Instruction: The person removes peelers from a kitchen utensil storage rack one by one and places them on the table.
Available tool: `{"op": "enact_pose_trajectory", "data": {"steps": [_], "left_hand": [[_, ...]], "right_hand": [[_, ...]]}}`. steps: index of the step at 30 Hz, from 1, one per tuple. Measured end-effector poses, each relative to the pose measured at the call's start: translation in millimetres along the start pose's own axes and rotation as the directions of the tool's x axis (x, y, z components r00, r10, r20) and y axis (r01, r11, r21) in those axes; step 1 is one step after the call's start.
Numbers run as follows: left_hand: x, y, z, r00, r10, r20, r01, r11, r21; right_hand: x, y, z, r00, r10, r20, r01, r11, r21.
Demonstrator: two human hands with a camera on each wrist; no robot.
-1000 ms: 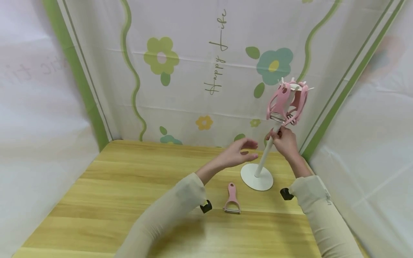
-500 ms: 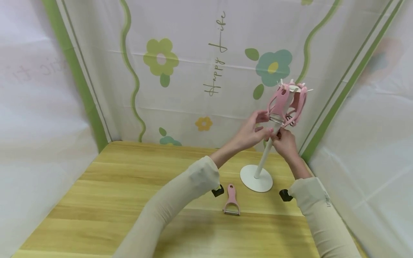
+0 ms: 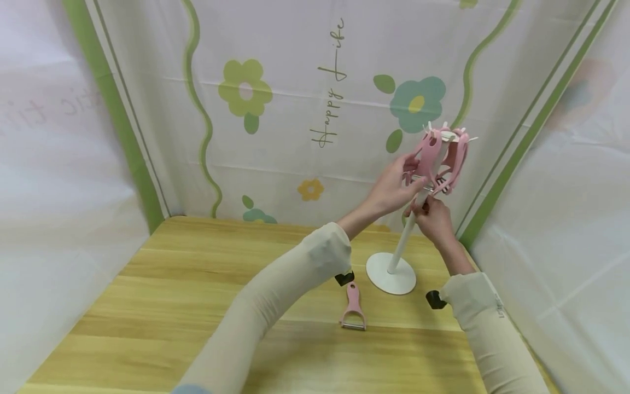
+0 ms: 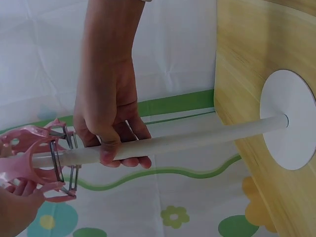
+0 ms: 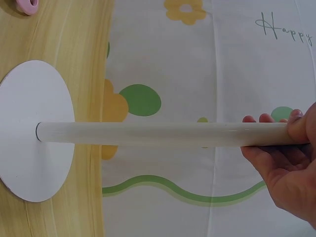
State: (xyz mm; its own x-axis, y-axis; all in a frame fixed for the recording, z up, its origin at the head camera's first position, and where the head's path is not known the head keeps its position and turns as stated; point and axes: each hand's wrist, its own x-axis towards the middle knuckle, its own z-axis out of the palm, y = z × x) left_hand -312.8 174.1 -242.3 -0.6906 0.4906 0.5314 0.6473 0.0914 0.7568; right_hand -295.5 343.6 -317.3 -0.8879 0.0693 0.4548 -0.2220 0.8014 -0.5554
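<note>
A white stand, its pole [image 3: 405, 241] rising from a round base [image 3: 391, 272], carries several pink peelers [image 3: 430, 150] hung from hooks at its top. My right hand [image 3: 435, 219] grips the pole just below the peelers. In the right wrist view the right hand [image 5: 291, 158] has thumb and fingers curled round the pole [image 5: 173, 133]. My left hand [image 3: 394, 189] holds the lower part of a hanging peeler on the left side, thumb in front. In the left wrist view the left hand [image 4: 19, 210] is partly cut off, fingers against a pink peeler [image 4: 19, 165].
One loose pink peeler [image 3: 353, 306] lies on the wooden table [image 3: 197, 284], in front of the base and to its left, blade end toward me. A patterned white curtain [image 3: 295, 109] hangs behind the table, with more white cloth at both sides.
My left hand has moved up and right, from beside the pole to a hanging peeler, and its fingers have closed in on it. The right hand keeps its place on the pole.
</note>
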Motion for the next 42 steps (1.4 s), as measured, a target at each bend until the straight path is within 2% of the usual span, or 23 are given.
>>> {"op": "enact_pose_trajectory", "data": {"steps": [5, 9, 14, 17, 22, 25, 30, 33, 42], "left_hand": [[8.9, 0.3, 2.0, 1.000, -0.012, -0.027, 0.010, 0.998, -0.069], [13.9, 1.7, 2.3, 0.998, -0.034, -0.051, 0.029, 0.997, -0.078], [18.3, 5.1, -0.2, 0.998, -0.049, -0.036, 0.046, 0.997, -0.060], [20.4, 7.4, -2.1, 0.998, -0.054, -0.018, 0.053, 0.995, -0.083], [23.2, 8.9, -5.5, 0.995, -0.098, 0.010, 0.098, 0.969, -0.227], [24.4, 8.0, -8.2, 0.993, -0.110, 0.031, 0.114, 0.953, -0.281], [27.0, 8.0, -13.4, 0.988, -0.131, 0.080, 0.147, 0.959, -0.244], [28.5, 9.1, -15.7, 0.987, -0.138, 0.084, 0.153, 0.963, -0.220], [31.3, 11.8, -22.1, 0.985, -0.146, 0.094, 0.164, 0.959, -0.233]], "right_hand": [[-0.2, -1.8, 1.2, 1.000, -0.011, 0.016, 0.011, 1.000, 0.015], [-0.1, -2.0, 0.6, 1.000, 0.008, 0.020, -0.009, 1.000, 0.024], [-0.1, -1.7, -1.0, 0.999, 0.027, 0.018, -0.027, 1.000, 0.010], [-0.5, -1.9, -1.4, 0.999, 0.029, 0.012, -0.029, 1.000, -0.002], [-0.3, -1.6, 0.1, 0.999, 0.033, 0.000, -0.033, 0.999, -0.010], [-0.1, -1.4, 1.6, 1.000, 0.027, -0.006, -0.027, 1.000, -0.013], [-0.6, -1.1, 3.2, 1.000, 0.020, -0.011, -0.020, 1.000, -0.012], [-0.4, -0.5, 3.8, 1.000, 0.021, -0.010, -0.021, 1.000, -0.014], [-0.7, -1.4, 1.7, 0.999, 0.043, 0.015, -0.043, 0.999, 0.018]]}}
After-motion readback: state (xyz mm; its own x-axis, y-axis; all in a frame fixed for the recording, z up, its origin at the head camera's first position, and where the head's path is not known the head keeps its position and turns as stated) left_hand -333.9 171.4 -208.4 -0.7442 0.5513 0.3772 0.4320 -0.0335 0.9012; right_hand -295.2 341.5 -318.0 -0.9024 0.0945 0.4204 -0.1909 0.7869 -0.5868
